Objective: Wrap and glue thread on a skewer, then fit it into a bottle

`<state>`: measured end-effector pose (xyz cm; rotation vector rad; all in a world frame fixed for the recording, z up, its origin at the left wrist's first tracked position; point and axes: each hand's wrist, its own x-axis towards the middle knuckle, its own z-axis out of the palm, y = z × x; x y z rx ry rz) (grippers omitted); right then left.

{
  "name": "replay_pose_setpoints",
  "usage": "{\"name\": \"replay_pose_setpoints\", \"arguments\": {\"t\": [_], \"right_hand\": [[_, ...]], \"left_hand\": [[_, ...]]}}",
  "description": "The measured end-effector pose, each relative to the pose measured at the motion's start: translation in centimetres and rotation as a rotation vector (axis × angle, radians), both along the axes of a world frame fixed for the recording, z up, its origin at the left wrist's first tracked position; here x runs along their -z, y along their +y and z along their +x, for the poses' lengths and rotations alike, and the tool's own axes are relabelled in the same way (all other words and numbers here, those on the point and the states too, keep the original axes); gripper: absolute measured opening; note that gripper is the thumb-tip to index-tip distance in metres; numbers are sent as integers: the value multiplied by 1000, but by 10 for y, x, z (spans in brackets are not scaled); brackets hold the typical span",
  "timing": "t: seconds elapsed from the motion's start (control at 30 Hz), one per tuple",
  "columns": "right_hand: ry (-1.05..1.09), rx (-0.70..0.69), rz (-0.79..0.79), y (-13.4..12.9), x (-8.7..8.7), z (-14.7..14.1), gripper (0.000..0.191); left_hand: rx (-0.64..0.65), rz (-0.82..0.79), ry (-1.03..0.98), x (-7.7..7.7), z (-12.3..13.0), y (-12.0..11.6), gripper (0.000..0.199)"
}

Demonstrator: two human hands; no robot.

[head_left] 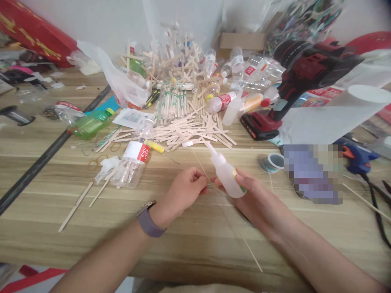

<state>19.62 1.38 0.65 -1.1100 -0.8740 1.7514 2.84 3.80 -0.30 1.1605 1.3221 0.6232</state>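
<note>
Near the middle of the wooden table, my left hand [191,185] is closed in a pinch on a thin wooden stick [200,163]. My right hand [249,187] is wrapped round a small white squeeze bottle [229,177], tilted with its narrow nozzle pointing up and to the left. The fingertips of both hands are close together. Another thin stick [253,255] shows below my right hand. A white cap [187,143] lies on the table beyond the hands.
Flat wooden sticks [183,132] lie heaped behind the hands. A clear bottle [132,156] holding sticks is at left, near a green bottle [93,123]. A cordless drill [293,85], tape roll [273,162] and glue gun [359,156] are at right.
</note>
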Motion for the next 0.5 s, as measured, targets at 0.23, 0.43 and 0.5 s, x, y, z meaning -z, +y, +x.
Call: {"name": "replay_pose_setpoints", "arguments": {"t": [0.23,0.43,0.5], "right_hand": [[36,4,-152,-8,-4,-6,25],[149,76,-217,-12,11,-4,20],[173,86,-198,-15,16,-4,20]], "left_hand": [[11,-80,-120,-1,0,2,17],[32,-323,-403,-3,-2,1,18],[27,-379,-465,-6,-3,1,19]]}}
